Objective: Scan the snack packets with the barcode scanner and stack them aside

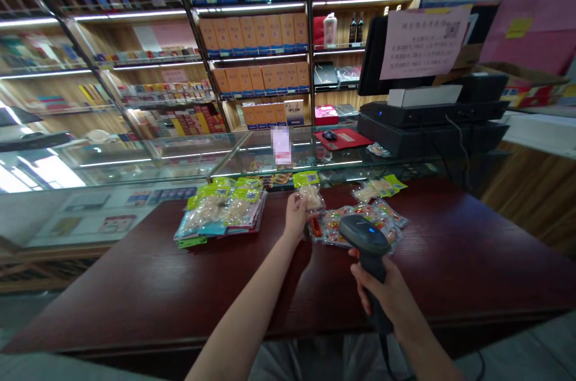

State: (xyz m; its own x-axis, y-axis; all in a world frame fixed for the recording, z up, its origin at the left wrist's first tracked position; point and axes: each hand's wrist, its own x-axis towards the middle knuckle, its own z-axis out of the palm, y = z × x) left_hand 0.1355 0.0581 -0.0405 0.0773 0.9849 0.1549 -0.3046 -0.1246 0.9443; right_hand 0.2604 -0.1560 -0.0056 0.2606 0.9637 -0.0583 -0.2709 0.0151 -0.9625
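Note:
My right hand (382, 285) is wrapped around the handle of a black barcode scanner (365, 236), which shows a small blue light on top. My left hand (296, 213) pinches the edge of a clear snack packet (310, 196) with a green label, holding it just above the table. Beneath and to the right lies a spread of clear packets (333, 222) with red and orange contents. Another green-labelled packet (378, 188) rests behind them. To the left sits a pile of green-labelled packets (222, 210) on top of flat blue and pink bags.
The dark red table (148, 285) meets a glass display counter (180, 156) at its far edge. On the right stand a monitor (373, 57) with a paper notice and a black cash drawer (405, 135). A mouse (330, 135) lies on a red mat. Shelves of boxes (252, 33) line the back.

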